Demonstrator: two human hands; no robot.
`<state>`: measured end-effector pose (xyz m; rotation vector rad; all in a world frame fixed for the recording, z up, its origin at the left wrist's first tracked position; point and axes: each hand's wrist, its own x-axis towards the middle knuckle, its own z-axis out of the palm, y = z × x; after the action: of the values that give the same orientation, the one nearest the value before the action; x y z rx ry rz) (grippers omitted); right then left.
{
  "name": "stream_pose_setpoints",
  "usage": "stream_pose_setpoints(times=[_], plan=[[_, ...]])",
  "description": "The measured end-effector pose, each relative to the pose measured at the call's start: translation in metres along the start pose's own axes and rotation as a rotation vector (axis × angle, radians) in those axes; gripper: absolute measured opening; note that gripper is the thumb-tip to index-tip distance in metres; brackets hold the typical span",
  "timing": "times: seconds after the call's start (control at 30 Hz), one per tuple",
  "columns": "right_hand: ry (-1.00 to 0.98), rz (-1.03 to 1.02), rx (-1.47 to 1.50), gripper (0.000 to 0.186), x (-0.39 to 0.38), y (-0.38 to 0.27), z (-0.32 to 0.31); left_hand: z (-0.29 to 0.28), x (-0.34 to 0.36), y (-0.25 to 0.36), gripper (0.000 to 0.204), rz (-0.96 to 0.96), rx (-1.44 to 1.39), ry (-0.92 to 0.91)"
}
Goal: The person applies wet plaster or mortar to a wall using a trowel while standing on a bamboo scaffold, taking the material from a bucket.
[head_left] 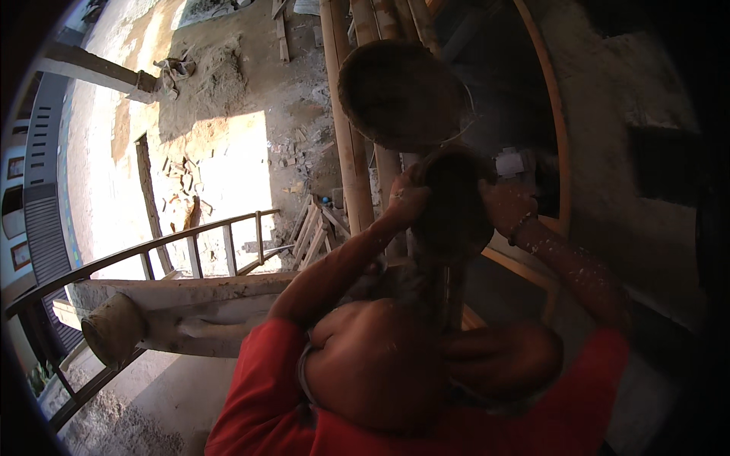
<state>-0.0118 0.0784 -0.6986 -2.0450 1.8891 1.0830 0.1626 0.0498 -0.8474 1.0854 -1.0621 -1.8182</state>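
Both my arms, in red sleeves, stretch forward to a dark round bucket in front of me. My left hand is closed on the bucket's left side near the rim. On the opposite side my right hand, with a bracelet at the wrist and pale specks along the forearm, grips it too. Deep shadow hides the bucket's contents. Just beyond it is a second, wider dark round container with a rough, crusted rim; a thin wire handle shows at its right.
Bamboo poles run away from me beneath the containers. To the left, a crusted bucket lies by a wooden plank and a metal railing. Far below is ground with rubble, sand and wood scraps. An orange-edged frame stands at right.
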Motion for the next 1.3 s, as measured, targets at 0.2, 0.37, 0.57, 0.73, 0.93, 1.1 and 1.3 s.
stream_pose_setpoints(times=[0.2,0.37,0.57,0.73,0.93,1.1,1.3], plan=[[-0.169,-0.253,-0.027,0.022,0.039,-0.005,0.049,-0.005,0.001,-0.018,0.050,-0.062,0.244,0.071],[-0.288,-0.494,0.042,0.033,0.049,0.008,0.081,-0.005,-0.009,-0.010,0.057,-0.227,0.219,0.085],[-0.528,-0.416,0.511,0.036,0.029,-0.012,0.071,0.001,-0.011,-0.010,0.054,-0.251,0.214,0.140],[-0.479,-0.206,0.768,0.029,-0.003,-0.041,-0.003,-0.010,-0.021,0.007,0.047,-0.226,0.174,0.108],[-0.014,-0.238,0.164,0.036,-0.027,-0.002,-0.033,-0.004,-0.013,-0.006,0.044,-0.226,0.226,0.152],[0.084,-0.353,-0.062,0.035,0.021,-0.008,0.059,-0.009,-0.016,-0.009,0.046,-0.215,0.181,0.177],[-0.178,-0.498,-0.239,0.040,0.005,-0.008,0.119,-0.001,-0.014,0.005,0.046,-0.206,0.233,0.151]])
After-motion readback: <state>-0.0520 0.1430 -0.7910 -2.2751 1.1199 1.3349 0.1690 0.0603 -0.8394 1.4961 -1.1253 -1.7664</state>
